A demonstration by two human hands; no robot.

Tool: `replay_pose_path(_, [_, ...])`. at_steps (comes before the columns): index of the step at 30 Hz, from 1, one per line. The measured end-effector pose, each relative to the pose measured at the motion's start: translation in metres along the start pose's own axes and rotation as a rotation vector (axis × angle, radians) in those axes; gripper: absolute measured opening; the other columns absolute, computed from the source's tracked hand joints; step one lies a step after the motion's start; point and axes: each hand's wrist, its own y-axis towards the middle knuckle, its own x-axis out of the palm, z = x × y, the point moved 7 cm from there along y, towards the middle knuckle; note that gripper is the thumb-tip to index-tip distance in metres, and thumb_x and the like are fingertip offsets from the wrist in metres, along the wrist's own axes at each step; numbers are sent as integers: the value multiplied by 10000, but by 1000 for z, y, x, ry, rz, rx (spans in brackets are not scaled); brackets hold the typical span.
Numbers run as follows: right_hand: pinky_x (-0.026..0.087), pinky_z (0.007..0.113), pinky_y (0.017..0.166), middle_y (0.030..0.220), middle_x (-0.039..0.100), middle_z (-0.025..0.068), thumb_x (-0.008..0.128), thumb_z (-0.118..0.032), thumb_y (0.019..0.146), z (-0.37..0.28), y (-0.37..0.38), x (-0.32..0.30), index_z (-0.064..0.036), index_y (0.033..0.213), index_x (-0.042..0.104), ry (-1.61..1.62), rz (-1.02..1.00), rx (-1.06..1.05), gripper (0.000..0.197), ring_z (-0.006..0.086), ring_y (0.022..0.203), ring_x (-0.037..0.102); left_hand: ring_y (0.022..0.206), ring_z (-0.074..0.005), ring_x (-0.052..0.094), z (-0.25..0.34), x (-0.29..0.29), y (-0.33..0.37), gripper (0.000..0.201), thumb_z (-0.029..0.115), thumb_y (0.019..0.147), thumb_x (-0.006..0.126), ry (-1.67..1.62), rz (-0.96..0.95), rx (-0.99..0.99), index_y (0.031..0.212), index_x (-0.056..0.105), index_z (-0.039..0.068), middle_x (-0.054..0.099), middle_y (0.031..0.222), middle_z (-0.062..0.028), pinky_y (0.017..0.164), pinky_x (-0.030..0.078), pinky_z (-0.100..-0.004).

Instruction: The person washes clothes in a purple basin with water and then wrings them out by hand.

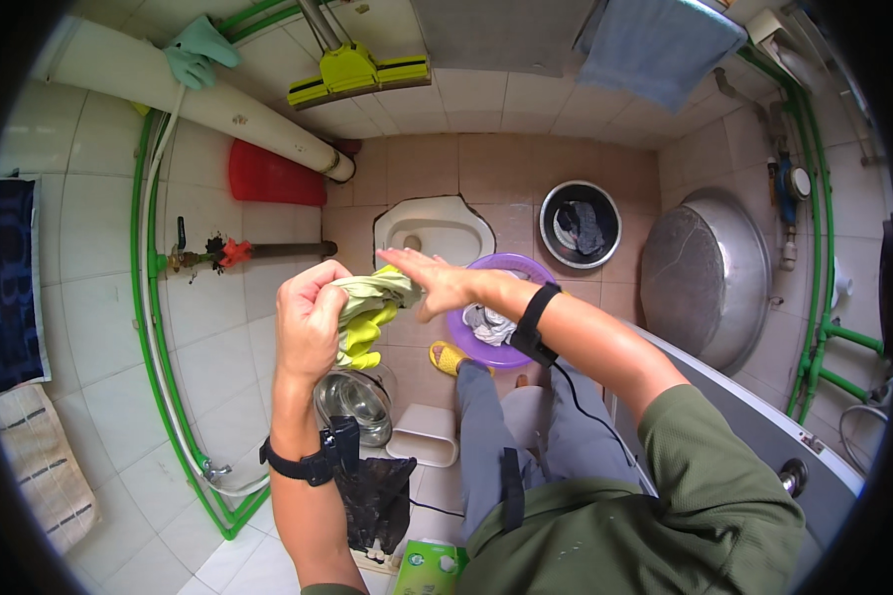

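My left hand (pixel 311 315) is closed on a crumpled yellow-green cloth (pixel 364 327), paler along its bunched upper part, with bright folds hanging below. Whether it is a garment or a rag I cannot tell. My right hand (pixel 430 281) is flat, fingers stretched left, right beside the cloth's upper right end; whether it touches is unclear. Beyond and below my right forearm stands a purple basin (pixel 532 266) with white and grey laundry (pixel 488 324) in it, partly covered by the arm.
A squat toilet (pixel 437 220) lies ahead. Right of it are a dark bucket (pixel 579 224) with cloth inside and a large metal basin (pixel 706 283) against the wall. A metal pot (pixel 355 407), a beige bin (pixel 425 434) and a black bag (pixel 375 496) stand at lower left.
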Motion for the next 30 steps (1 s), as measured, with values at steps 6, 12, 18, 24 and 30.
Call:
replay_pose_path(6, [203,621,1122,1434,446,188,799,-347,643,-7,26,38,-120,1428,368,-57,215,-88,923,349,1391,342,625,-56,454,11,-18,-10,143,39,810,456,-50,37,43,739,557,-34,529,648,6,562,378,-238])
replay_pose_path(12, [526,452,783,900,696,173,688,-327,711,8,16,14,-85,1009,667,-42,-6,225,385,371,868,655,637,-48,440,-77,-77,-17,148,66,827,458,-98,210,-21,760,563,-14,525,680,25,585,361,-214])
replay_pose_path(18, [496,448,816,952,640,172,636,-340,710,11,1,-26,-71,927,697,-130,205,46,351,362,928,615,664,-68,489,-205,-78,-38,178,67,854,474,30,253,-290,851,632,-15,565,710,21,615,402,-231])
replay_pose_path(24, [457,455,740,830,590,151,651,-241,668,-52,0,-42,-5,804,616,-127,240,-176,275,357,832,584,855,-123,582,-261,-28,-47,260,100,811,576,74,-2,-429,1049,633,10,645,920,-26,749,453,-257])
replay_pose_path(30, [477,388,709,826,613,118,650,-206,670,-91,-9,-49,5,868,635,48,205,-222,290,275,779,601,1292,-221,455,-145,36,-23,923,114,603,845,-33,108,23,1395,377,52,453,1401,-117,1058,372,-330])
